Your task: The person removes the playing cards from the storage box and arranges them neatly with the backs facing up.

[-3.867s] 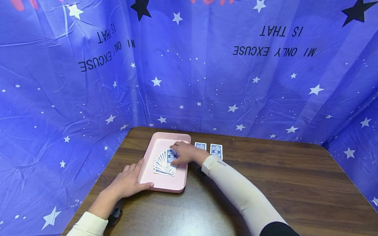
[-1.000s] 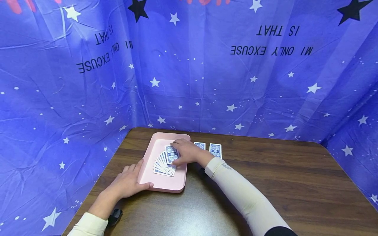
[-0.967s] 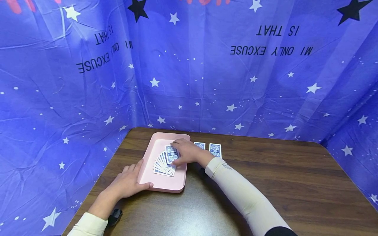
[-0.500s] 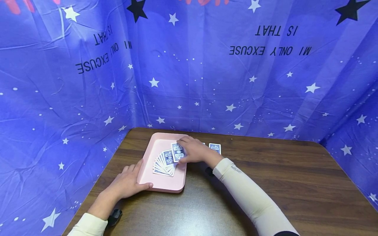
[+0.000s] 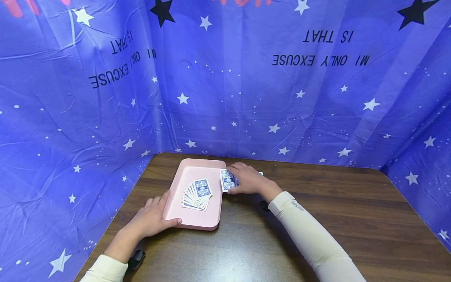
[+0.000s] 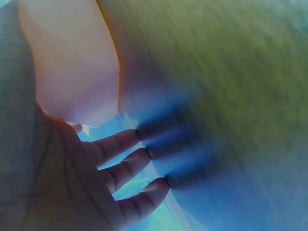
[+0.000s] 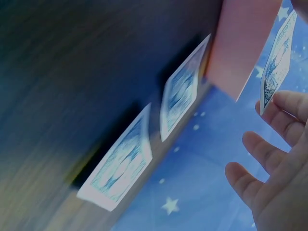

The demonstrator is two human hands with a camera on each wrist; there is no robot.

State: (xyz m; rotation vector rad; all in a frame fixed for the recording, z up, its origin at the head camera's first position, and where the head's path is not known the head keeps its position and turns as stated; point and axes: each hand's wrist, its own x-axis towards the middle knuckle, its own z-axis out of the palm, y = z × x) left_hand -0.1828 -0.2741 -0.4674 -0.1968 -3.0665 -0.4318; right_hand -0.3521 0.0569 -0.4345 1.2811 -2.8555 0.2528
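Note:
My right hand (image 5: 248, 179) pinches a blue-backed playing card (image 5: 228, 181) beside the right rim of the pink tray (image 5: 192, 220). In the right wrist view the card (image 7: 279, 62) is raised, held at the fingertips, with the other fingers spread. Inside the tray a fan of playing cards (image 5: 197, 194) lies with blue backs up. My left hand (image 5: 149, 217) rests against the tray's left side, thumb over its near left corner and fingers extended. In the left wrist view, fingertips of the left hand (image 6: 62, 178) touch the table beside the tray (image 6: 77, 67).
On the wooden table (image 5: 317, 219) two face-down cards lie right of the tray; the right wrist view shows a nearer card (image 7: 122, 161) and a farther card (image 7: 185, 89). My right hand mostly covers them in the head view. A blue starry curtain (image 5: 246, 98) surrounds the table.
My right hand has drawn one card off the top of the fan and carried it right, past the tray's rim. My left hand stays in place.

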